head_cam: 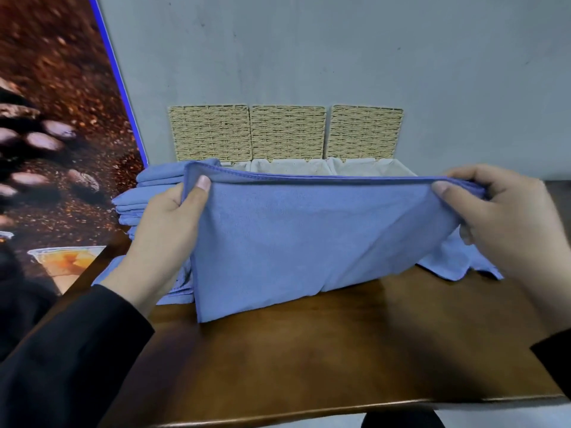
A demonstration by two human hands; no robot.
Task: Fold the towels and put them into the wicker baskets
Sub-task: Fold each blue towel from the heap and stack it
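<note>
- A blue towel [296, 239] is held up above the brown wooden table [324, 350], its doubled top edge stretched level in front of the wicker baskets; its lower part sags down and its lower left corner rests on the table.
- The left hand [163, 230] grips the towel's upper left corner: the thumb lies on the near face, and the fingers [168, 196] curl behind the cloth.
- The right hand [506, 217] pinches the upper right corner, thumb on the near face, fingers [472, 176] curled over the top edge.
- Both wrists come out of dark sleeves [71, 356].
- Behind the towel, three wicker baskets [364, 132] stand side by side against the grey wall [309, 50]; their lids are up, leaning on the wall, and pale cloth linings [290, 166] show just above the towel's edge.
- Left of the towel, a stack of blue towels [140, 196] lies on the table, just beside the left basket.
- More blue cloth [448, 261] lies on the table below the towel's right end.
- Far left of the baskets, a poster of coffee beans [52, 118] stands.
</note>
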